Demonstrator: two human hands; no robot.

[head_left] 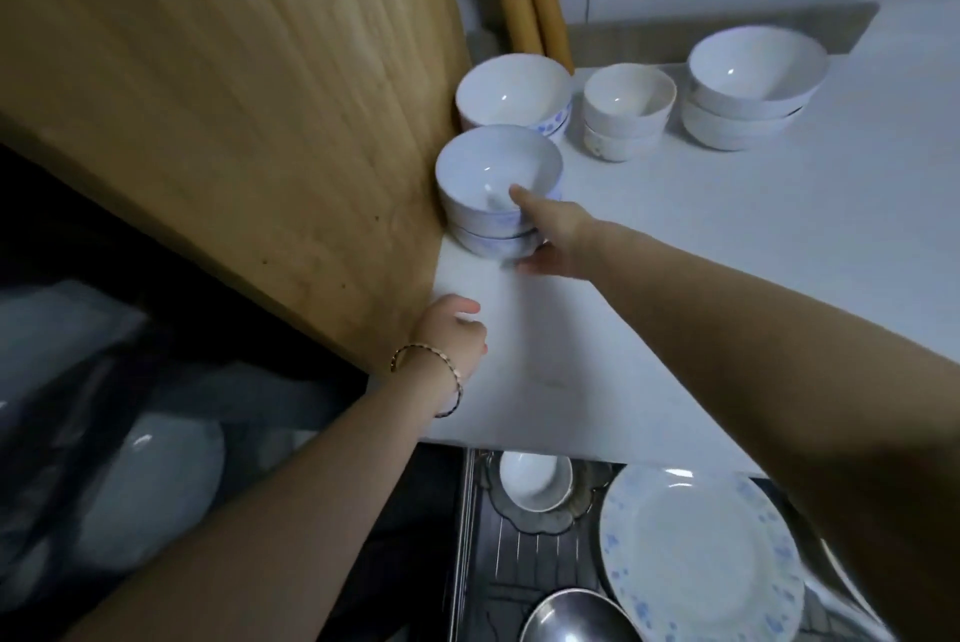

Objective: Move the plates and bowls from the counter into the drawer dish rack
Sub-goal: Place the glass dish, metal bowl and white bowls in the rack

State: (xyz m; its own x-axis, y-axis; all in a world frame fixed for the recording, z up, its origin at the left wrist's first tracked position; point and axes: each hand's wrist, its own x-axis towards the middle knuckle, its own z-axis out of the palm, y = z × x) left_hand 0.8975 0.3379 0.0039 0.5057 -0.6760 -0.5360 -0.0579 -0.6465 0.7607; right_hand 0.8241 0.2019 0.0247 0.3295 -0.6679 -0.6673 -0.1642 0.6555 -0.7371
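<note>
Four stacks of bowls stand on the white worktop (727, 236). The near stack (496, 194) sits against a tall wooden board (234, 122) at the left. Behind it, also by the board, is a second stack (514, 93) with blue spots on its side. A smaller stack (626, 111) stands in the middle, and a wide stack (753, 88) lies farthest right, near the back edge. The right hand (553, 236) has its grip on the near stack: the thumb hooks over the top bowl's rim, and the fingers reach under the lowest bowl. The left hand (452, 335), with a bracelet (431, 376) on its wrist, rests on the worktop by the board's near corner, fingers loosely curled and grasping nothing. Below the worktop's front edge the drawer rack (519, 568) stands open. It holds a blue-spotted plate (696, 558), a small white bowl (535, 480) on a dark glass dish, and a steel bowl (576, 615) at the bottom edge. The dim area at the left is blurred.
</note>
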